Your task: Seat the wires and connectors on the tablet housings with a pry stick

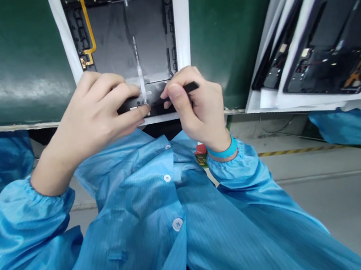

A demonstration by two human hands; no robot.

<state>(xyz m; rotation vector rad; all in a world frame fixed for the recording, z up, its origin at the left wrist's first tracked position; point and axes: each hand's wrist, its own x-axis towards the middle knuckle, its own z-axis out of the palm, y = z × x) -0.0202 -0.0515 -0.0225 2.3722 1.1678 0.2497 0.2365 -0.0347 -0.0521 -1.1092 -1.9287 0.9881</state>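
Observation:
An opened tablet housing lies in front of me on a white sheet, its grey inner plate exposed. A yellow-orange flex cable follows its left side, and a pale strip cable runs down the middle. My left hand rests over the lower left of the housing, fingers stretched out, fingertips touching near the strip's lower end. My right hand pinches a slim black stick-like tool. The tool points left towards the strip's lower end; whether its tip touches anything is too small to tell.
Green mat covers the bench. At the right, several white sheets are stacked with more dark housings. The bench's front edge runs just under my wrists. Blue sleeves or cloth show at both sides.

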